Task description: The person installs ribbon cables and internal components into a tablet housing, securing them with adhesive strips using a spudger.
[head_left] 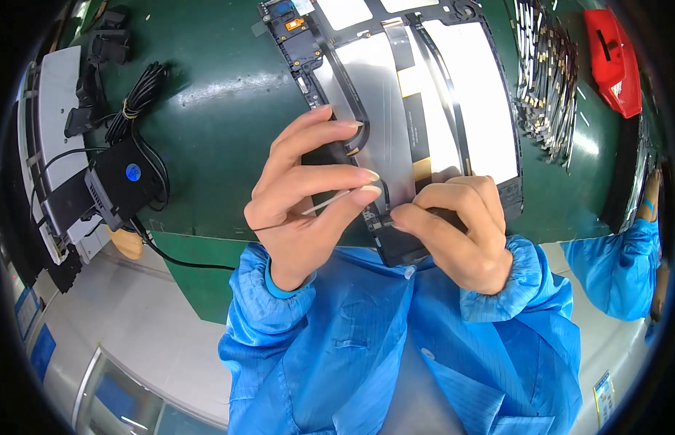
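Observation:
An opened tablet frame (pixel 511 130), black with silver and white panels inside, lies at the near edge of the green workbench. My left hand (pixel 297 196) is over its left side, thumb and index finger pinching a slender strip (pixel 324 204), pale at one end and dark at the other. The other left fingers reach over a black flex cable (pixel 352 94) in the frame. My right hand (pixel 461 225) has thumb and index finger closed at the frame's near end, beside a small connector (pixel 381 221). Whatever lies between those right fingertips is hidden.
A pile of thin black and silver strips (pixel 548 87) lies to the right, with a red holder (pixel 613 61) beyond it. Left are a black adapter box (pixel 127 177) and a coiled cable (pixel 138 98). Another person's blue sleeve (pixel 620 268) shows at far right.

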Demonstrator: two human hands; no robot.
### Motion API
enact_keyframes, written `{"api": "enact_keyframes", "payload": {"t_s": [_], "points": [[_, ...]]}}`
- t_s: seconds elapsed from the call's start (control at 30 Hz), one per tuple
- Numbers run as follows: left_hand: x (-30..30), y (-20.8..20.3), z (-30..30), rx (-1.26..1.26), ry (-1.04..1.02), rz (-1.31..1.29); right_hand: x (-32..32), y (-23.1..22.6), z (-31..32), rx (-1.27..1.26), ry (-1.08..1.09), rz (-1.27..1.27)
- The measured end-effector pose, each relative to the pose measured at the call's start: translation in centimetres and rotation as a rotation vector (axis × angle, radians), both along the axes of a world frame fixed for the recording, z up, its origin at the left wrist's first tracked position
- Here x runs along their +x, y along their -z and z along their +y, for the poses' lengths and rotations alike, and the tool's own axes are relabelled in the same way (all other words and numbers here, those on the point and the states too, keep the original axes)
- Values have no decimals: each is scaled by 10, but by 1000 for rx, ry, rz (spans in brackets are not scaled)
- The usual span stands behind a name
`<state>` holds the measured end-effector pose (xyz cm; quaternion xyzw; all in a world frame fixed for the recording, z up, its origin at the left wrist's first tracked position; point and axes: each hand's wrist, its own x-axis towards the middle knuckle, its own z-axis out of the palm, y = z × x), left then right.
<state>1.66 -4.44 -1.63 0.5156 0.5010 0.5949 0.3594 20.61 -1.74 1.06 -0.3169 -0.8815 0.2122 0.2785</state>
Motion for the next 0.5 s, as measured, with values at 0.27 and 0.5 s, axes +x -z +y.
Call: {"api": "enact_keyframes", "payload": {"t_s": [0.27, 0.5], "points": [[-3, -6, 6, 27, 16, 124, -2, -3, 2, 23, -43, -63], [-19, -29, 45, 149, 164, 678, -1, 0, 4, 49, -59, -92]]}}
